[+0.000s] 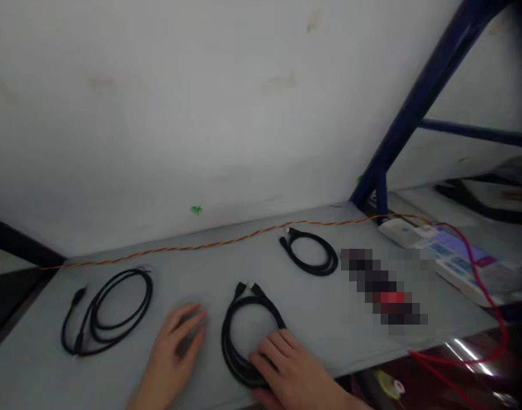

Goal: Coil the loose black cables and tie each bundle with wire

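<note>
Three coiled black cables lie on the grey surface (192, 267). The middle coil (225, 336) has both connector ends at its top. My right hand (290, 364) rests on the lower right of that coil, its fingers curled over the cable. Between the middle coil and the left coil (147, 296) is my left hand (175, 347), slightly blurred, with thumb and fingers apart and nothing between them. A smaller coil (314, 270) lies farther back, right of centre.
A twisted red-yellow wire (192, 247) runs along the back by the white wall. At right are a pixelated dark and red item (382, 287), a white power strip (448, 265), a red cable (495, 313) and a blue metal frame (414, 108).
</note>
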The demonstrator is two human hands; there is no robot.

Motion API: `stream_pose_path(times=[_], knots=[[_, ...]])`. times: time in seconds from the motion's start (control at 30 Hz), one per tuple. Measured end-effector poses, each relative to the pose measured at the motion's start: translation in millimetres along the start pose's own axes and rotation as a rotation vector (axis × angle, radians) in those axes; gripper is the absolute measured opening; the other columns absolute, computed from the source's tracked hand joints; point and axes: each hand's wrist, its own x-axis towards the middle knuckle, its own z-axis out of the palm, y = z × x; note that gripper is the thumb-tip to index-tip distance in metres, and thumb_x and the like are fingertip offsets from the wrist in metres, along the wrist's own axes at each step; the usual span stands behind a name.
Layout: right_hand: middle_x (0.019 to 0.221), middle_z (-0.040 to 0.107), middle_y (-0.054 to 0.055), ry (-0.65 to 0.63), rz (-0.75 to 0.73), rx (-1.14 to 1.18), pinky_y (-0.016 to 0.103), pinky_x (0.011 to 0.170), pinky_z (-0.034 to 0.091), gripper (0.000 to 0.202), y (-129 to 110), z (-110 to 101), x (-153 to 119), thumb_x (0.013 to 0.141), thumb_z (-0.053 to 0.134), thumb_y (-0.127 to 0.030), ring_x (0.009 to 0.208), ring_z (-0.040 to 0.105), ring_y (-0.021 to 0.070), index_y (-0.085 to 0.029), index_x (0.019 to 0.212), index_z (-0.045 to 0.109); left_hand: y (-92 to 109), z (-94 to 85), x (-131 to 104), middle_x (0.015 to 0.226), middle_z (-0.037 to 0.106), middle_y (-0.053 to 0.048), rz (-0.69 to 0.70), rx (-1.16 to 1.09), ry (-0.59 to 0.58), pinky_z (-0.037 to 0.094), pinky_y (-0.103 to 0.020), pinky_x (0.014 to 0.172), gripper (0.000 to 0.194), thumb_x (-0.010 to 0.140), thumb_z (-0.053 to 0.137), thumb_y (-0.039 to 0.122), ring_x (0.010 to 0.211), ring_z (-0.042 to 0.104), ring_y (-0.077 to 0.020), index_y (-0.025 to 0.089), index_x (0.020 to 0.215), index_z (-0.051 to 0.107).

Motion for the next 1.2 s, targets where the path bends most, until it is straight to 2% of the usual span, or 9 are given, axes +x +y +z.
stream_pose_path(times=[0.17, 0.27, 0.37, 0.5, 0.63, 0.8, 0.9, 1.03, 1.2], knots=[[0.08, 0.066, 0.002, 0.141, -0.118, -0.139, 0.037, 0.079, 0.048, 0.02, -5, 18, -35, 0.095, 0.071, -0.037, 0.074, 0.058, 0.0208, -0.021, 0.089, 0.062, 11, 11.7, -14, 0.124, 0.074, -0.008, 0.042, 0.005, -0.022, 0.061, -0.044, 0.101, 0.024, 0.099, 0.064, 0.036, 0.116, 0.07, -0.0258, 0.032, 0.117, 0.078], [0.08, 0.067, 0.003, 0.168, -0.128, -0.129, 0.037, 0.081, 0.049, 0.027, -5, 19, -41, 0.097, 0.067, -0.046, 0.075, 0.06, 0.0216, -0.021, 0.088, 0.062, 16, 14.7, -13, 0.123, 0.075, -0.008, 0.088, 0.019, -0.033, 0.061, -0.045, 0.101, 0.024, 0.099, 0.063, 0.033, 0.117, 0.07, -0.0258, 0.033, 0.118, 0.078], [0.083, 0.068, 0.002, 0.085, -0.077, -0.011, 0.037, 0.084, 0.051, 0.033, 1, 5, -36, 0.095, 0.07, -0.053, 0.078, 0.063, 0.0218, -0.021, 0.093, 0.061, 15, 15.3, -15, 0.125, 0.075, -0.008, 0.116, 0.039, -0.023, 0.061, -0.045, 0.103, 0.026, 0.1, 0.062, 0.033, 0.119, 0.069, -0.0261, 0.032, 0.12, 0.077], [0.098, 0.07, 0.002, -0.002, 0.062, 0.122, 0.036, 0.092, 0.052, 0.019, 10, -14, -27, 0.094, 0.073, -0.03, 0.091, 0.066, 0.023, -0.022, 0.105, 0.06, 12, 15.3, -18, 0.127, 0.074, -0.009, 0.109, 0.047, -0.005, 0.061, -0.043, 0.102, 0.026, 0.1, 0.062, 0.038, 0.118, 0.071, -0.0255, 0.031, 0.119, 0.078], [0.101, 0.069, 0.005, -0.045, 0.07, 0.093, 0.042, 0.095, 0.052, 0.01, 16, -9, -28, 0.095, 0.062, -0.017, 0.094, 0.065, 0.0261, -0.021, 0.104, 0.059, 11, 16.9, -19, 0.125, 0.075, -0.009, 0.119, 0.047, 0.029, 0.062, -0.042, 0.101, 0.026, 0.1, 0.061, 0.04, 0.116, 0.072, -0.025, 0.031, 0.118, 0.078], [0.108, 0.067, 0.009, -0.027, 0.048, 0.051, 0.046, 0.098, 0.051, 0.017, 25, -3, -33, 0.095, 0.055, -0.011, 0.1, 0.062, 0.0283, -0.018, 0.111, 0.057, 10, 19.1, -20, 0.126, 0.074, -0.009, 0.118, 0.059, 0.025, 0.062, -0.041, 0.102, 0.026, 0.1, 0.062, 0.04, 0.116, 0.072, -0.0248, 0.032, 0.119, 0.078], [0.111, 0.065, 0.01, -0.004, 0.074, 0.049, 0.046, 0.098, 0.051, 0.016, 34, -20, -27, 0.099, 0.051, -0.013, 0.103, 0.06, 0.0283, -0.018, 0.113, 0.055, 7, 20.8, -21, 0.126, 0.074, -0.008, 0.125, 0.072, 0.036, 0.062, -0.041, 0.101, 0.026, 0.099, 0.063, 0.04, 0.116, 0.072, -0.025, 0.033, 0.12, 0.078], [0.101, 0.061, 0.009, 0.029, 0.103, 0.028, 0.045, 0.086, 0.051, 0.01, 53, -52, -6, 0.101, 0.046, -0.014, 0.09, 0.055, 0.0258, -0.02, 0.101, 0.054, 3, 23.0, -21, 0.126, 0.075, -0.006, 0.15, 0.082, 0.059, 0.064, -0.04, 0.099, 0.026, 0.098, 0.064, 0.039, 0.115, 0.073, -0.0249, 0.035, 0.121, 0.077], [0.097, 0.059, 0.009, 0.097, 0.086, -0.118, 0.046, 0.087, 0.047, 0.013, 107, -70, 20, 0.104, 0.043, -0.017, 0.091, 0.053, 0.0268, -0.02, 0.096, 0.053, 4, 21.9, -20, 0.125, 0.076, -0.006, 0.19, 0.059, 0.11, 0.063, -0.036, 0.1, 0.026, 0.098, 0.065, 0.041, 0.113, 0.074, -0.0229, 0.034, 0.12, 0.077]])
